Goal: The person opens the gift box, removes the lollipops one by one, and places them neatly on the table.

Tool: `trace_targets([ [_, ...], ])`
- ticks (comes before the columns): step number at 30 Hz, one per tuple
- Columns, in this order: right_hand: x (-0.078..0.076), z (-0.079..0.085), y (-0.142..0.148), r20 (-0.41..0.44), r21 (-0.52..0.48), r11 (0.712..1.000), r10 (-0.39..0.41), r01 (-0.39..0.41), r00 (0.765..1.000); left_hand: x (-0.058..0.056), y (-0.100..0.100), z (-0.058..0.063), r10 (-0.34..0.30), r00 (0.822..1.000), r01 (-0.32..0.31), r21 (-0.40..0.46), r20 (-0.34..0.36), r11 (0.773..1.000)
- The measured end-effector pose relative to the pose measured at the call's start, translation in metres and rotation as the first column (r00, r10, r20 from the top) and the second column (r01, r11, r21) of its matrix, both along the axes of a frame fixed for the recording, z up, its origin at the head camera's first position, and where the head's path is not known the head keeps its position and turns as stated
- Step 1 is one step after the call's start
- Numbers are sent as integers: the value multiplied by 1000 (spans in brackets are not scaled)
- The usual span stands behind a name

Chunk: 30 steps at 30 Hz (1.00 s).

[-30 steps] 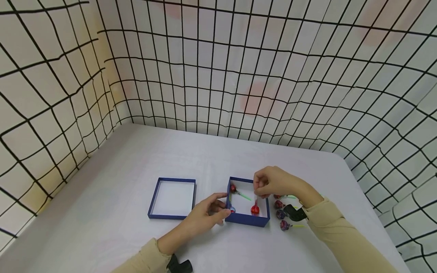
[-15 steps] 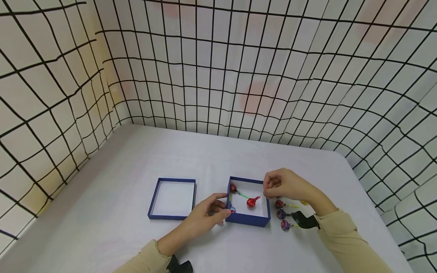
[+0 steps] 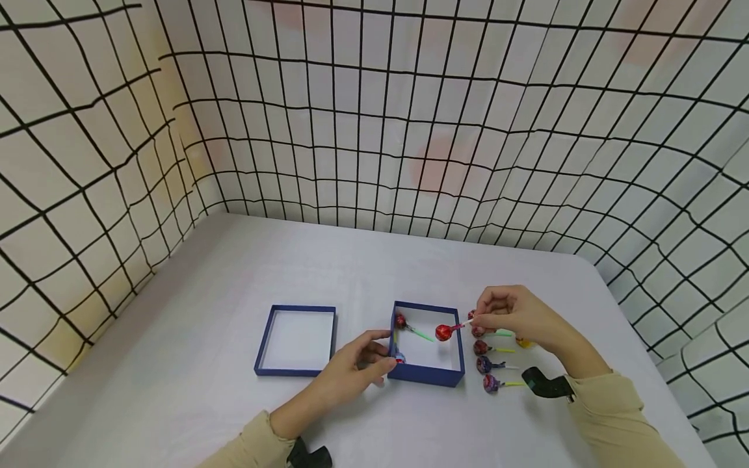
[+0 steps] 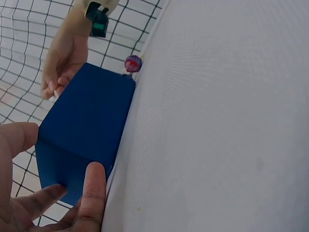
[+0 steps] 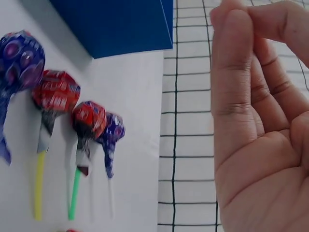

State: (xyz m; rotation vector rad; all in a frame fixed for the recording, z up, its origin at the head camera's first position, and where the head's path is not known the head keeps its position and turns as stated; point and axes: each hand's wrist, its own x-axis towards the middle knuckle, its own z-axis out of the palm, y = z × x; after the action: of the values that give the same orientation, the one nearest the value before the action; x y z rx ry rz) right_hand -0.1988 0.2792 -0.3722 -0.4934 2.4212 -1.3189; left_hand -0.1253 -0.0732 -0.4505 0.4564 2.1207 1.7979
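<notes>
My right hand (image 3: 517,318) pinches the white stick of a red-wrapped lollipop (image 3: 443,333), its head over the right part of an open blue box (image 3: 425,374). The right wrist view shows thumb and fingertip pressed together, the candy out of frame. My left hand (image 3: 351,372) rests its fingers against the box's left side; in the left wrist view its fingertips (image 4: 94,176) touch the blue wall (image 4: 89,116). Inside the box lie a dark red lollipop (image 3: 401,321) with a green stick and a blue-and-red one (image 3: 400,358), partly hidden by the left hand.
Several lollipops lie in a column right of the box, among them a purple one (image 3: 491,384) and a red one (image 3: 481,348). Something yellow (image 3: 523,342) is under the right hand. A shallow blue-rimmed lid (image 3: 295,339) lies left. Black-gridded cloth (image 3: 363,130) surrounds the table.
My right hand has moved right, drawing the red lollipop by its stick from the middle of the box toward its right rim. The left hand stays at the box.
</notes>
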Motion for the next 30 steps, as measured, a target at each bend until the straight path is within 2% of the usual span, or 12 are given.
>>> trace_targets([
  [4,5,-3,15,-24,-24,998,-60,60,998,0,0,0,-3,1000,3,-1,-7,1000],
  [8,8,-5,28,-36,-41,995,-88,87,995,0,1,0,0,1000,0,-5,-11,1000],
  [23,24,-13,65,-42,-103,985,-147,142,988,0,0,-2,1,1000,-1,3,-7,1000],
  [30,36,-23,85,0,-139,967,-215,213,977,0,0,-2,0,1000,0,1,-3,1000],
])
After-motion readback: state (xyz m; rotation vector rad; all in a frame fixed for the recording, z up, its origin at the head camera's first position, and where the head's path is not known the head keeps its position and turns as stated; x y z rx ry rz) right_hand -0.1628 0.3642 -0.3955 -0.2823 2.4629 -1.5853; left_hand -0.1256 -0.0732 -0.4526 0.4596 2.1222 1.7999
